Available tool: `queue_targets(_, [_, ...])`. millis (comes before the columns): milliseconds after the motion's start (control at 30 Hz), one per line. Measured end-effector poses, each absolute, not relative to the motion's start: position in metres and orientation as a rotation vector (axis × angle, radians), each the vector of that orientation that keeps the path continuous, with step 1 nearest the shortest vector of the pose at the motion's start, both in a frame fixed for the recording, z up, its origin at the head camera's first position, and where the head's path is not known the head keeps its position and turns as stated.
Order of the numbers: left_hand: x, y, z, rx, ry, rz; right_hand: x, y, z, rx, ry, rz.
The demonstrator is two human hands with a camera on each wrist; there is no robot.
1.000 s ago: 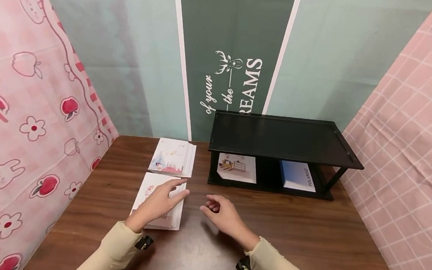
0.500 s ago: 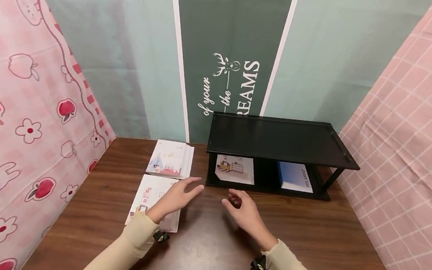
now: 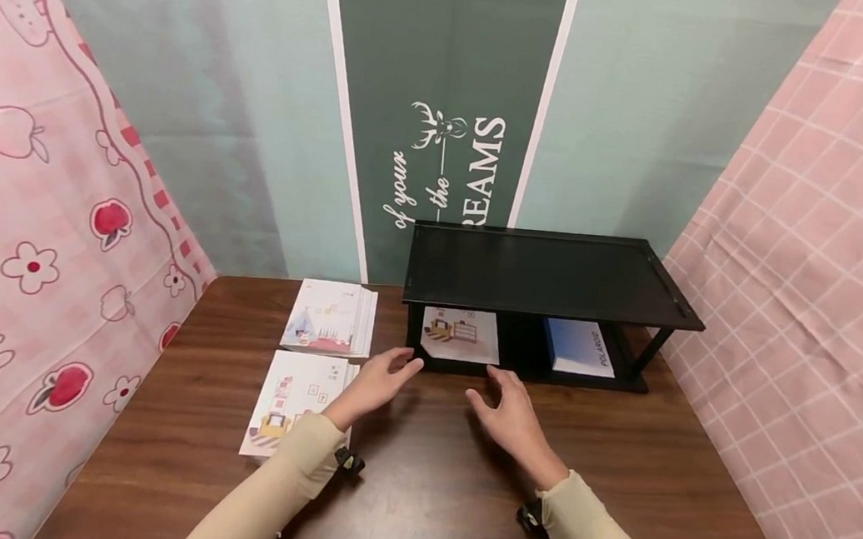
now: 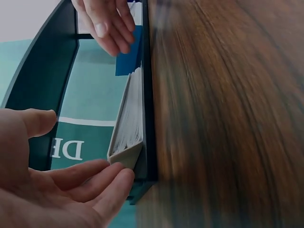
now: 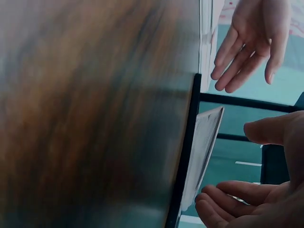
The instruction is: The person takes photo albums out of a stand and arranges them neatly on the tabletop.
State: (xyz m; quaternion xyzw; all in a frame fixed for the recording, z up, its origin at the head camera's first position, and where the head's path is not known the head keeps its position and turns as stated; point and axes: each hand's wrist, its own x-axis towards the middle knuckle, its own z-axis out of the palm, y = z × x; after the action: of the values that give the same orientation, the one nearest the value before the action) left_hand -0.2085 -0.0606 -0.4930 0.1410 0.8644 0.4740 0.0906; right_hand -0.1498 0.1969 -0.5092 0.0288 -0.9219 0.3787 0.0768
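A white book with an illustrated cover (image 3: 460, 336) lies on the lower tier of a black two-tier rack (image 3: 551, 274). My left hand (image 3: 378, 383) reaches to the rack's left front corner with fingers extended. In the left wrist view its fingertips are right at the corner of the book (image 4: 127, 118); whether they touch it I cannot tell. My right hand (image 3: 513, 415) is in front of the rack, near the book's right front corner, its fingers loosely bent around nothing. In the right wrist view, that hand (image 5: 251, 194) stays apart from the book (image 5: 202, 152).
On the same tier, to the right, lies a blue and white box marked POLAROID (image 3: 580, 347). Two stacks of white illustrated books, a rear stack (image 3: 326, 316) and a front stack (image 3: 298, 394), stand on the left of the wooden table (image 3: 430, 503). Patterned cloths hang around it.
Both hands have moved right and forward, from beside the front stack and the table's middle to the rack's front edge. The view has shifted slightly. The books and rack stay in place.
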Motion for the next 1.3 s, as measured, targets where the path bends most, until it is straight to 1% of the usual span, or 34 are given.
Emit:
queue_targets(233, [-0.221,-0.046,-0.498,0.377,2.554,1.404,-0.160,0.203,-0.516,0.039,-2.833,1.100])
queue_targets(533, [-0.231,-0.035,-0.506,0.349,2.553,1.395,-0.174,0.198,-0.519,0.068,-2.915,1.074])
queue_targets(633, [-0.236,-0.029,-0.511,0.367,2.583,1.391,-0.179,0.195,-0.518,0.064,-2.901,1.061])
queue_targets(733, [-0.246,-0.027,-0.524,0.432,2.647,1.374,-0.183,0.192,-0.519,0.069,-2.873,1.046])
queue_targets(900, [-0.244,-0.022,-0.523,0.413,2.643,1.398,-0.183,0.190,-0.522,0.026,-2.885,1.076])
queue_targets(967, [-0.240,-0.019,-0.516,0.373,2.617,1.420,-0.183,0.191,-0.522,0.001,-2.896,1.091])
queue_targets(1000, [-0.244,-0.019,-0.522,0.365,2.620,1.425,-0.183,0.191,-0.522,-0.006,-2.898,1.100])
queue_targets(1100, [-0.241,-0.019,-0.520,0.358,2.602,1.453,-0.183,0.192,-0.523,-0.022,-2.904,1.125])
queue_targets(1233, [-0.232,-0.018,-0.505,0.292,2.546,1.506,-0.185,0.192,-0.522,-0.030,-2.913,1.152])
queue_targets(1300, [-0.233,-0.017,-0.504,0.274,2.534,1.540,-0.186,0.192,-0.521,-0.032,-2.902,1.170])
